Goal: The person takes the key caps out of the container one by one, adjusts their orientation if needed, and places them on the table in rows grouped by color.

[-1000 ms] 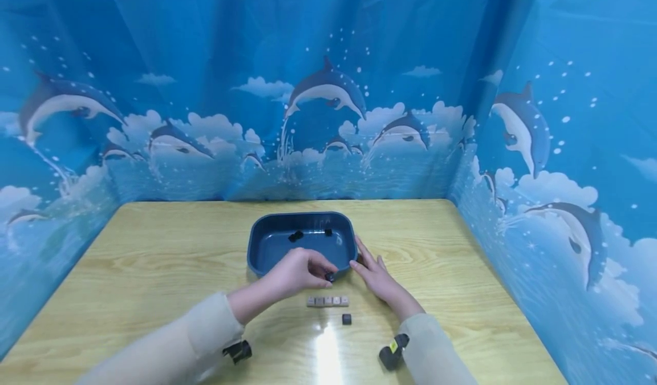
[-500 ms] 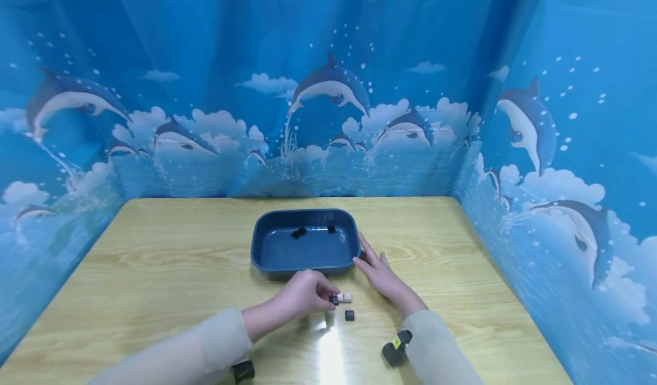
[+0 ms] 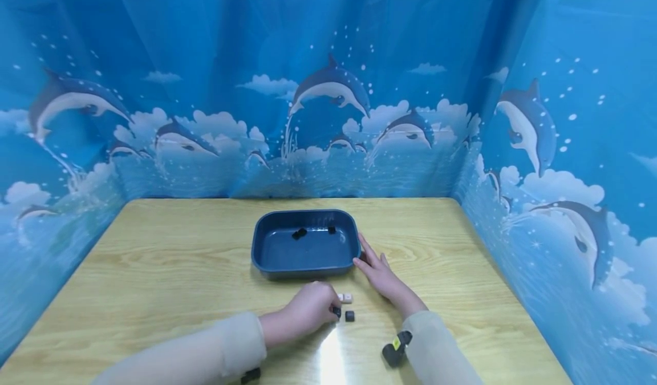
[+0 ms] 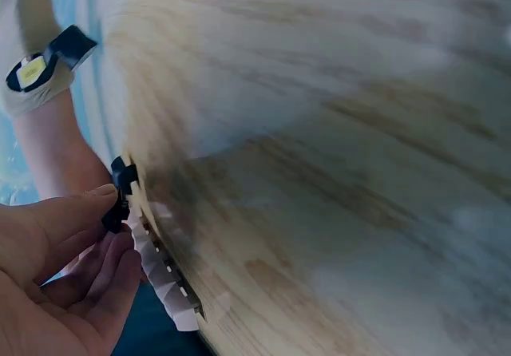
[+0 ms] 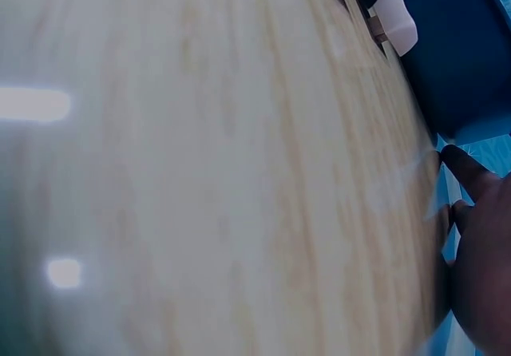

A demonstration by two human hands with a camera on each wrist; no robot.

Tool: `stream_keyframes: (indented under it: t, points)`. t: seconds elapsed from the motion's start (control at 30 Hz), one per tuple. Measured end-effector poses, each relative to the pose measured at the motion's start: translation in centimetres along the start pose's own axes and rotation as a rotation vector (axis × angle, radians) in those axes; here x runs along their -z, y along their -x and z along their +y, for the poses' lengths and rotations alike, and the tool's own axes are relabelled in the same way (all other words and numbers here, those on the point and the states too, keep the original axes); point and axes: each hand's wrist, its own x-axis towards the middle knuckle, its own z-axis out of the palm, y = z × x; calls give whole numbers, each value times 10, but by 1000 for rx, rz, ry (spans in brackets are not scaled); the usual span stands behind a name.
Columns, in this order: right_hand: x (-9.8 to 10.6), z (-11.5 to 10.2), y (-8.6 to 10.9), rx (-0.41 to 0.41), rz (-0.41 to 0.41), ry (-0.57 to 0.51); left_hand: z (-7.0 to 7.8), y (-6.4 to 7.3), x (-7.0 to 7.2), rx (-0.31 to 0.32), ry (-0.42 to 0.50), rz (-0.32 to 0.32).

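Observation:
My left hand (image 3: 309, 309) pinches a small black keycap (image 3: 336, 312) between thumb and fingers, low over the table. Just to its right lies a second black keycap (image 3: 350, 316). A row of pale keycaps (image 3: 347, 298) sits right behind, mostly covered by the left hand in the head view; the left wrist view shows the row (image 4: 164, 282) lined up side by side. My right hand (image 3: 382, 275) rests with extended fingers against the right wall of a dark blue tray (image 3: 303, 273).
Inside the tray are a pair of black keycaps (image 3: 299, 234) and a single one (image 3: 331, 230). The wooden table (image 3: 169, 259) meets a dolphin-print curtain (image 3: 246, 88) at the back and sides. Cameras are strapped to both wrists, the right one (image 3: 395, 351) near the table.
The left hand has carried the black keycap from the tray's front edge toward me, down beside the other black keycap. The right hand stays at the tray.

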Motion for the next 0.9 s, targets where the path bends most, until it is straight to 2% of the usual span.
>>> stream_keyframes:
  t: [0.13, 0.23, 0.43, 0.63, 0.9]
  points:
    - [-1, 0, 1, 21, 5, 6, 4, 0, -4, -76, -149, 12]
    - [-1, -1, 2, 20, 7, 4, 6, 0, -5, -89, -196, 7]
    - [-1, -2, 2, 16, 4, 5, 7, -1, -8, -50, -187, -17]
    - [-1, -2, 1, 16, -2, 9, 6, 2, -8, -42, -192, 12]
    - [-1, -1, 1, 8, 7, -3, 6, 2, -7, 0, -149, 20]
